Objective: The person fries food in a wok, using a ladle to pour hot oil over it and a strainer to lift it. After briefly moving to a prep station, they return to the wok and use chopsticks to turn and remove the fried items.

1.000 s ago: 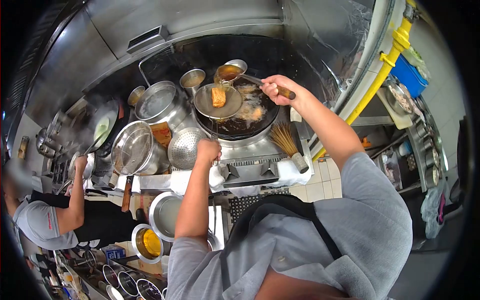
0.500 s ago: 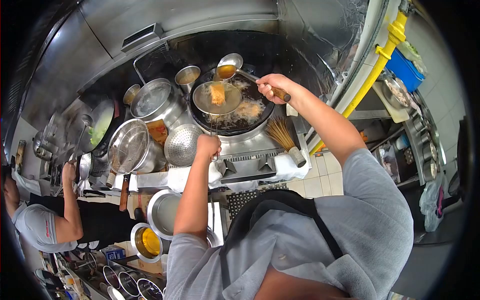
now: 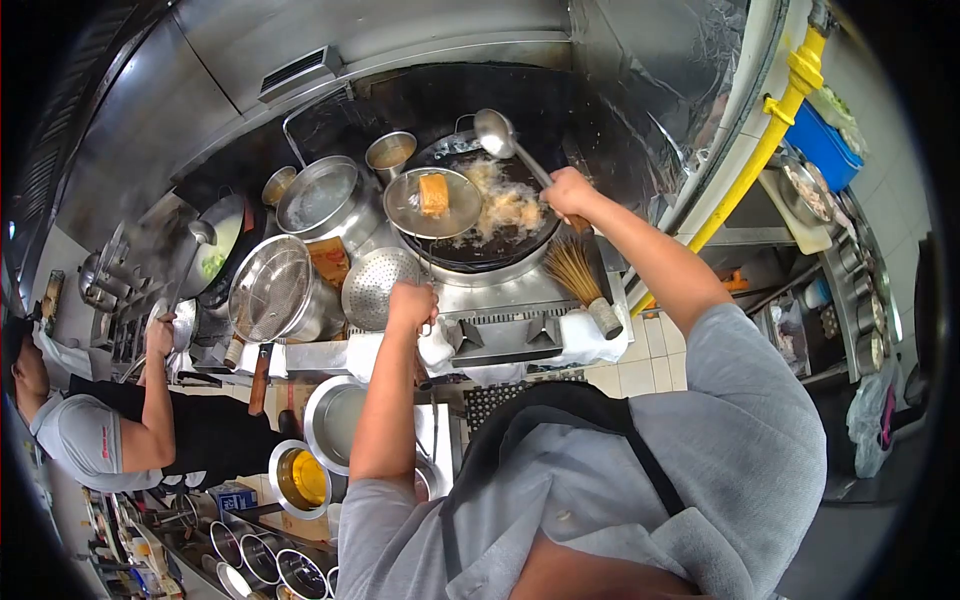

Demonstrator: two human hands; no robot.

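My left hand [image 3: 412, 303] is closed around the handle of a flat mesh strainer [image 3: 465, 212]. The strainer is over the left part of a black wok [image 3: 480, 258], and a golden fried block [image 3: 433, 193] rests on its mesh. In my right hand [image 3: 570, 194] is the wooden handle of a metal ladle [image 3: 494, 132], its bowl above the far side of the wok. Bubbling oil [image 3: 505, 205] with pale golden bits fills the wok. Just left of the strainer's handle lies a perforated skimmer [image 3: 378, 285].
Left of the wok stand a lidded-looking steel pot [image 3: 318, 195], a wire basket strainer [image 3: 270, 285] and small metal cups [image 3: 390, 150]. A bamboo brush [image 3: 580, 280] lies at the stove's right. Behind my left arm, a co-worker [image 3: 110, 435] handles another wok [image 3: 225, 240].
The ladle, earlier tipped over the strainer with amber oil in it, has moved right and away from it. The strainer with the fried block has shifted slightly left.
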